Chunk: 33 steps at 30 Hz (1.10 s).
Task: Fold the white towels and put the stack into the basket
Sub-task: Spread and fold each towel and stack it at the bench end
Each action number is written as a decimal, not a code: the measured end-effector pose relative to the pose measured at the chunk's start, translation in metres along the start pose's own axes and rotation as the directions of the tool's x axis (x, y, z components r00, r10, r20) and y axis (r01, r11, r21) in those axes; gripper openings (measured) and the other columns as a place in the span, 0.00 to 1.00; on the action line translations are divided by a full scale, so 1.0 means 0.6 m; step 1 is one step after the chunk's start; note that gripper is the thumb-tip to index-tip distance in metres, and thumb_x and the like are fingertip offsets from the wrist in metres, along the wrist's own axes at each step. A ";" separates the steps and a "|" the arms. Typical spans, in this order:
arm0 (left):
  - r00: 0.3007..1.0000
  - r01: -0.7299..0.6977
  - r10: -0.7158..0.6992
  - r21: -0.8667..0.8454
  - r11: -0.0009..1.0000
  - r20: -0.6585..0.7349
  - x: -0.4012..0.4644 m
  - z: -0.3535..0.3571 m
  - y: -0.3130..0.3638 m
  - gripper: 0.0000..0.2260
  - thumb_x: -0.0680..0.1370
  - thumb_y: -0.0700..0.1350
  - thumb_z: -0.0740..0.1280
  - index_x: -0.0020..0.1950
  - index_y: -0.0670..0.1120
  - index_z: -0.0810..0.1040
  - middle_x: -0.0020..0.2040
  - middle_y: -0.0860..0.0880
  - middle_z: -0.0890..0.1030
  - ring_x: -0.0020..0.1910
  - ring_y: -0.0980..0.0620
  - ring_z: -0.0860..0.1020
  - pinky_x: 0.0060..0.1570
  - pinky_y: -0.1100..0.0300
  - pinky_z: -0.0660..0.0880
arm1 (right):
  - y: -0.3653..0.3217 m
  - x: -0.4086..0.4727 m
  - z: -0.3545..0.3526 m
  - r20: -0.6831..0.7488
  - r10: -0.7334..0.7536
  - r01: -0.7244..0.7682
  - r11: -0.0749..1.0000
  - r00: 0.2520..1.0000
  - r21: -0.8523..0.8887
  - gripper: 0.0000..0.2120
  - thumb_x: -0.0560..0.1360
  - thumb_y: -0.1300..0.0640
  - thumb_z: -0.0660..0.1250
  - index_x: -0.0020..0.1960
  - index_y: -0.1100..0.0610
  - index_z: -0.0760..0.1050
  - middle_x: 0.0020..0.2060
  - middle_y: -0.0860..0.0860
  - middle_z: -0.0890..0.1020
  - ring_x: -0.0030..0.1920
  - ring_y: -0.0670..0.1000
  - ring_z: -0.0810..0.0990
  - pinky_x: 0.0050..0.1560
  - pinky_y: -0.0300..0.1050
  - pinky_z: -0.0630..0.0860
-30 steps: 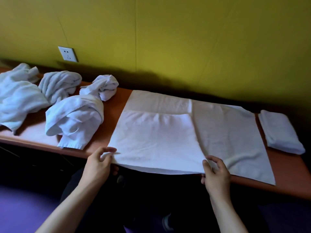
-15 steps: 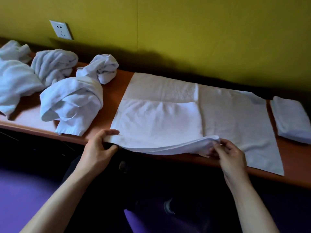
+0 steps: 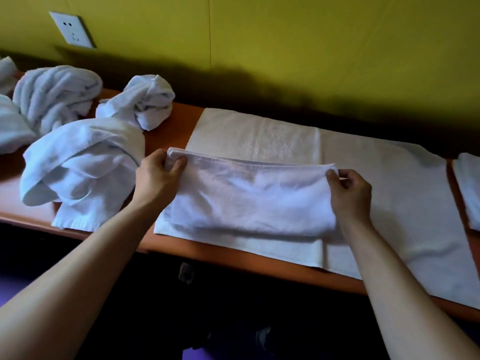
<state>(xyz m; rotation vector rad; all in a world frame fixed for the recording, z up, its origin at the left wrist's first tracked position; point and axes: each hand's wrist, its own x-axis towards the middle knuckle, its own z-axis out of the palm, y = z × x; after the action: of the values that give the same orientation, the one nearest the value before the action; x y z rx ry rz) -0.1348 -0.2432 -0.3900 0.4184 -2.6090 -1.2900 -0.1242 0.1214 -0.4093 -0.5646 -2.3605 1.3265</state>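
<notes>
A white towel (image 3: pixel 254 198) lies partly folded on the orange table (image 3: pixel 179 120). Its near part is lifted and carried away from me over the rest. My left hand (image 3: pixel 158 175) pinches the raised flap's left corner. My right hand (image 3: pixel 348 193) pinches its right corner. The towel's far part (image 3: pixel 254 139) and its right part (image 3: pixel 384 193) lie flat. A folded white towel (image 3: pixel 467 188) sits at the right edge of the view. No basket is in view.
Several crumpled white towels (image 3: pixel 80 167) are heaped on the left of the table, one knotted bundle (image 3: pixel 145 102) near the wall. A yellow wall with a white socket (image 3: pixel 71 29) runs behind. The table's front edge (image 3: pixel 233 258) is close to me.
Both hands have lifted the towel's near edge off the table front and carried it away from me, folding it over. The view has come closer to the table.
</notes>
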 end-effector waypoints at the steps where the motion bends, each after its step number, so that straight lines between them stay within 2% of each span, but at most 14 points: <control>1: 1.000 0.003 -0.003 0.010 1.000 0.001 0.013 0.009 0.003 0.13 0.78 0.51 0.68 0.42 0.42 0.76 0.33 0.49 0.76 0.37 0.45 0.76 0.36 0.55 0.67 | 0.000 0.010 0.008 -0.007 0.002 -0.003 1.000 1.000 -0.027 0.09 0.78 0.49 0.68 0.45 0.55 0.78 0.35 0.50 0.80 0.38 0.50 0.77 0.39 0.42 0.68; 6: 1.000 0.005 -0.003 0.153 0.988 -0.013 0.057 0.051 -0.010 0.13 0.79 0.51 0.67 0.44 0.42 0.75 0.39 0.44 0.79 0.42 0.39 0.77 0.39 0.54 0.66 | 0.004 0.047 0.039 -0.021 0.031 -0.034 0.990 0.999 -0.138 0.11 0.78 0.48 0.68 0.45 0.56 0.78 0.36 0.51 0.80 0.40 0.52 0.77 0.41 0.41 0.66; 9: 1.000 0.000 -0.002 0.207 0.978 0.008 0.061 0.072 -0.024 0.13 0.78 0.51 0.68 0.58 0.47 0.72 0.54 0.42 0.80 0.52 0.37 0.77 0.44 0.52 0.68 | 0.007 0.052 0.053 0.007 0.051 -0.048 0.976 0.999 -0.213 0.13 0.78 0.48 0.67 0.48 0.58 0.79 0.37 0.50 0.79 0.41 0.52 0.75 0.41 0.41 0.65; 11: 0.994 -0.112 0.106 0.311 0.944 0.035 0.052 0.076 -0.031 0.20 0.77 0.51 0.70 0.66 0.49 0.68 0.60 0.41 0.75 0.55 0.36 0.75 0.50 0.47 0.71 | 0.006 0.047 0.052 0.018 0.083 -0.077 0.974 0.996 -0.214 0.12 0.78 0.47 0.67 0.50 0.57 0.78 0.39 0.49 0.79 0.41 0.51 0.75 0.39 0.41 0.65; 13: 0.956 -0.287 0.281 0.506 0.813 0.090 0.032 0.072 -0.031 0.23 0.76 0.50 0.71 0.70 0.50 0.69 0.65 0.41 0.72 0.57 0.35 0.72 0.54 0.44 0.70 | 0.008 0.036 0.041 0.021 0.127 -0.120 0.971 0.992 -0.209 0.13 0.77 0.46 0.67 0.52 0.55 0.77 0.40 0.48 0.80 0.43 0.51 0.76 0.39 0.40 0.66; 15: 0.896 -0.441 0.387 0.552 0.708 0.220 0.002 0.063 -0.028 0.22 0.76 0.49 0.71 0.69 0.51 0.73 0.67 0.44 0.73 0.58 0.35 0.73 0.54 0.44 0.70 | 0.009 0.017 0.022 0.050 0.180 -0.160 0.950 0.982 -0.268 0.15 0.77 0.45 0.66 0.54 0.55 0.75 0.40 0.47 0.78 0.45 0.51 0.75 0.45 0.41 0.66; 18: 0.824 -0.566 0.413 0.554 0.610 0.388 -0.047 0.053 -0.040 0.17 0.77 0.53 0.67 0.66 0.53 0.76 0.69 0.46 0.74 0.62 0.36 0.74 0.56 0.44 0.71 | 0.024 -0.017 -0.009 0.118 0.268 -0.192 0.880 0.956 -0.434 0.18 0.77 0.40 0.64 0.53 0.55 0.75 0.42 0.50 0.77 0.46 0.54 0.74 0.47 0.45 0.68; 20: 0.841 -0.536 0.336 0.575 0.618 0.423 -0.065 0.043 -0.048 0.16 0.79 0.55 0.63 0.67 0.56 0.74 0.71 0.48 0.72 0.65 0.38 0.73 0.58 0.44 0.70 | 0.028 -0.038 -0.023 0.165 0.322 -0.205 0.845 0.932 -0.494 0.20 0.75 0.37 0.64 0.49 0.55 0.77 0.41 0.52 0.78 0.45 0.57 0.77 0.47 0.47 0.71; 22: 0.865 -0.463 0.225 0.546 0.698 0.448 -0.067 0.033 -0.051 0.17 0.81 0.56 0.61 0.70 0.61 0.70 0.73 0.52 0.68 0.70 0.40 0.68 0.61 0.44 0.69 | 0.020 -0.048 -0.029 0.189 0.412 -0.324 0.871 0.891 -0.370 0.21 0.73 0.38 0.68 0.45 0.57 0.79 0.36 0.54 0.80 0.37 0.58 0.78 0.39 0.46 0.73; 24: 0.862 -0.440 0.193 0.504 0.743 0.469 -0.066 0.027 -0.050 0.19 0.81 0.55 0.62 0.72 0.63 0.69 0.75 0.54 0.65 0.73 0.41 0.66 0.63 0.44 0.68 | 0.003 -0.054 -0.032 0.222 0.559 -0.527 0.829 0.799 -0.189 0.17 0.72 0.45 0.74 0.41 0.60 0.80 0.30 0.57 0.78 0.27 0.54 0.72 0.30 0.42 0.68; 26: 0.856 -0.450 0.199 0.500 0.740 0.477 -0.070 0.023 -0.050 0.19 0.81 0.55 0.61 0.72 0.63 0.68 0.76 0.53 0.65 0.73 0.40 0.65 0.63 0.45 0.69 | -0.004 -0.055 -0.033 0.246 0.615 -0.616 0.783 0.749 -0.082 0.11 0.70 0.53 0.76 0.42 0.61 0.81 0.31 0.60 0.77 0.25 0.53 0.70 0.29 0.42 0.66; 28: 0.846 -0.459 0.190 0.498 0.736 0.499 -0.076 0.019 -0.048 0.21 0.79 0.55 0.58 0.72 0.64 0.67 0.77 0.52 0.64 0.74 0.40 0.64 0.63 0.45 0.69 | -0.013 -0.054 -0.030 0.215 0.579 -0.593 0.805 0.787 0.001 0.10 0.69 0.57 0.76 0.46 0.62 0.83 0.36 0.60 0.83 0.32 0.55 0.76 0.34 0.47 0.71; 30: 0.845 -0.450 0.181 0.485 0.750 0.503 -0.079 0.012 -0.047 0.24 0.75 0.56 0.56 0.72 0.62 0.68 0.76 0.50 0.65 0.72 0.40 0.66 0.62 0.46 0.70 | -0.039 -0.058 -0.025 0.163 0.471 -0.479 0.877 0.867 0.016 0.08 0.70 0.57 0.74 0.47 0.60 0.84 0.37 0.56 0.84 0.36 0.55 0.79 0.39 0.49 0.73; 33: 0.896 -0.377 0.169 0.502 0.778 0.411 -0.071 0.000 -0.064 0.23 0.75 0.59 0.65 0.70 0.57 0.72 0.70 0.47 0.70 0.62 0.37 0.73 0.58 0.48 0.72 | -0.093 -0.068 0.002 0.112 0.253 -0.250 0.967 0.961 -0.043 0.07 0.73 0.55 0.71 0.39 0.58 0.81 0.31 0.52 0.81 0.33 0.51 0.77 0.39 0.46 0.73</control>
<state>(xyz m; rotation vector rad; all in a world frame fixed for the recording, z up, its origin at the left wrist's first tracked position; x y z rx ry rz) -0.0887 -0.2511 -0.4227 -0.1451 -3.1786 -0.4851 -0.0990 0.0733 -0.3666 -0.8415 -2.4689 1.4721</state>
